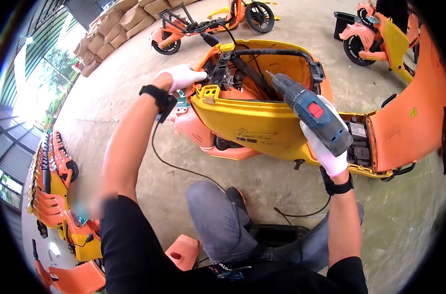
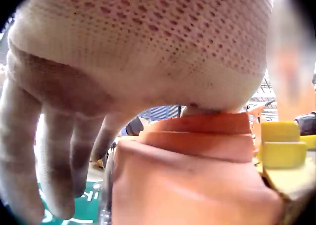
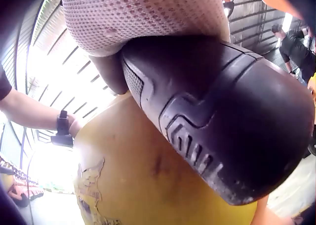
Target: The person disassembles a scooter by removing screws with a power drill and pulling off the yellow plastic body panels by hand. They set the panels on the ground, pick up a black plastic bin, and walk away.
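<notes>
My white-gloved right hand (image 1: pixel 326 142) grips a blue-and-black cordless drill (image 1: pixel 309 110) with a red patch on its side. Its bit points at the open cavity of a yellow-and-orange scooter body (image 1: pixel 252 117). In the right wrist view the drill's dark base (image 3: pixel 232 121) fills much of the picture, in front of the yellow panel (image 3: pixel 143 160). My gloved left hand (image 1: pixel 186 77) rests on the orange edge at the body's left end, beside a black bracket (image 1: pixel 222 66). From the left wrist, its fingers (image 2: pixel 57 160) hang fairly straight beside the orange panel (image 2: pixel 187 180).
An orange scooter frame (image 1: pixel 208 27) stands behind, with stacked cardboard boxes (image 1: pixel 115 29) at the back left. Another scooter (image 1: pixel 380 44) is at the back right. Orange and yellow parts line the left side. An orange piece (image 1: pixel 184 252) lies beside the person's legs; cables (image 1: pixel 184 169) hang from both wrists.
</notes>
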Tool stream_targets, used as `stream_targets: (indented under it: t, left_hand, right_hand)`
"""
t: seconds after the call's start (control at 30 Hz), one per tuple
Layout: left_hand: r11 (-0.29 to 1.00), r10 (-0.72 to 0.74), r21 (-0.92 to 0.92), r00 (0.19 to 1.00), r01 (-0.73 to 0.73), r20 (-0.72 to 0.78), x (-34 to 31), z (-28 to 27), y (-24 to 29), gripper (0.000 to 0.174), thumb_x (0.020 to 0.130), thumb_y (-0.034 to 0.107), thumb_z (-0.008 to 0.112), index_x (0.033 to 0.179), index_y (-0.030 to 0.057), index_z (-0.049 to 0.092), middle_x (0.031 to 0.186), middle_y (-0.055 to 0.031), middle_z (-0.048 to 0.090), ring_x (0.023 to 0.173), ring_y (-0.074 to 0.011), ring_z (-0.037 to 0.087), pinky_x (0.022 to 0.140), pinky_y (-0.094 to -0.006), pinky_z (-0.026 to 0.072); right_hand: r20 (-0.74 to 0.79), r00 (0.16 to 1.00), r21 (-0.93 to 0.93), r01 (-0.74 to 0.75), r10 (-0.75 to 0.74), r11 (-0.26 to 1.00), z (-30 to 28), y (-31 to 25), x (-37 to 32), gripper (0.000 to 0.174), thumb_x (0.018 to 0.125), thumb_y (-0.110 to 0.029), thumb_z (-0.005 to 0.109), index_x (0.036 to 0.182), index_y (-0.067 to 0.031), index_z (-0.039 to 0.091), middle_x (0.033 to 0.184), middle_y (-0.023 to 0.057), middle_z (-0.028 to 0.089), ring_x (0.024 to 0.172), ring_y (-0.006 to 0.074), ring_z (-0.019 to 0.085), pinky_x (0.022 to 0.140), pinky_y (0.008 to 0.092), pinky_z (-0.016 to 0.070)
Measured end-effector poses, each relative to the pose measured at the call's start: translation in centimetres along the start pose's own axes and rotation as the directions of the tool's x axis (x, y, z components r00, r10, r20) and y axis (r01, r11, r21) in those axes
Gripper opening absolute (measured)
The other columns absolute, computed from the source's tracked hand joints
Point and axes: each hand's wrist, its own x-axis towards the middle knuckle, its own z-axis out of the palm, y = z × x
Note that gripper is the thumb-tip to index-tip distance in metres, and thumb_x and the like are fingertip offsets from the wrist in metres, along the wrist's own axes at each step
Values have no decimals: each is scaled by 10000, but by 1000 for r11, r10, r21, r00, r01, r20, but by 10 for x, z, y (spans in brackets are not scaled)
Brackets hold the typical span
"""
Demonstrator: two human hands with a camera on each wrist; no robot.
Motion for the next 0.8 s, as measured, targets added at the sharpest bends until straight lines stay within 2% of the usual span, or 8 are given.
stream_targets:
  t: [0.03,0.13,0.4,0.5,0.63,0.7,0.77,0.8]
  left_hand:
    - [1000,-25,1,999,25,-26,8,1,2,528,855,459,594,1131,9,618,988,-93,662,833,-198,665,655,-399,589]
    - [995,-8,100,997,16,-80,26,3,5,289,799,288,639,884,15,677,736,-61,665,610,-200,663,593,-360,586]
    - [989,-38,147,999,36,10,32,-1,11,243,790,198,659,800,-44,667,715,-124,670,602,-229,673,540,-359,557]
    - [959,-35,280,999,28,20,23,-6,21,259,773,230,674,812,-26,688,725,-118,684,564,-236,655,529,-358,526]
    - [961,-121,254,991,105,49,27,-5,23,253,754,243,674,817,0,708,731,-113,691,585,-234,659,546,-360,522]
    - [931,-85,360,996,66,38,27,-7,24,243,734,231,668,821,11,724,738,-111,698,605,-241,664,563,-362,521]
    - [879,80,473,996,-51,-42,20,-9,19,240,721,219,667,813,5,727,732,-105,698,605,-246,662,568,-357,522]
    - [900,51,434,998,-37,-22,17,-11,16,245,723,217,662,801,-8,720,730,-112,700,602,-247,661,569,-356,522]
  right_hand:
    - [5,1000,-1,5,-5,1000,0,1,-1,460,789,27,733,1222,10,576,1158,84,643,1014,156,627,926,270,477]
    - [15,999,-20,-28,28,999,-1,1,2,431,791,34,712,1202,-1,583,1153,79,633,1020,174,619,936,275,466]
    - [100,994,-120,45,-33,992,-6,-5,13,412,766,33,703,1158,-7,583,1114,94,615,985,216,621,901,289,473]
    - [141,990,-127,34,-16,991,-10,-6,13,434,766,29,703,1177,-7,572,1132,95,608,992,222,621,905,292,472]
    - [148,989,-105,3,12,994,-9,-8,13,449,761,28,704,1186,-8,564,1147,94,601,1002,224,619,909,295,473]
    - [151,988,-108,8,9,994,-9,-7,12,449,760,29,704,1185,-9,564,1148,94,602,1002,222,619,909,295,474]
    - [153,988,-113,8,9,994,-10,-6,12,448,759,30,704,1183,-10,565,1149,95,603,1003,221,620,908,295,474]
    - [148,989,-115,-4,21,993,-9,-4,11,441,758,29,704,1176,-11,569,1148,96,603,1001,222,621,906,296,475]
